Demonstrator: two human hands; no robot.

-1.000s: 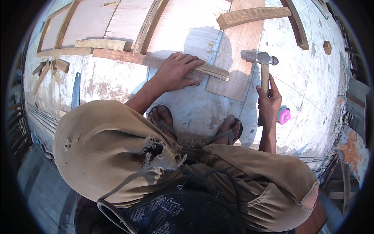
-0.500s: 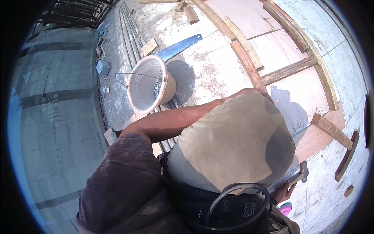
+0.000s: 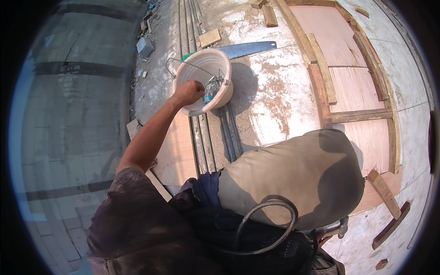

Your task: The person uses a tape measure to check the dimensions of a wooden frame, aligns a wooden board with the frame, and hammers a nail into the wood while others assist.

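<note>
My left hand (image 3: 189, 93) reaches over the near rim of a white plastic bucket (image 3: 221, 101), its fingers curled closed. Whatever lies between those fingertips is hidden. Right beside them a bunch of nails (image 3: 214, 85) rests inside the bucket, with something blue (image 3: 208, 98) under it. Low on the right, my right hand (image 3: 324, 239) grips a hammer (image 3: 342, 227) by the handle; my bent knee covers part of that hand.
A handsaw (image 3: 247, 49) with a blue blade lies behind the bucket, near a wood block (image 3: 210, 38). Long metal pipes (image 3: 205, 142) run beneath the bucket. To the right lies a timber frame (image 3: 362, 115) on plywood, with loose wood offcuts (image 3: 384, 193) nearby.
My left hand has moved from beyond my knee, on the timber side, leftward into the bucket. The right hand still has the hammer. The view has shifted to the left.
</note>
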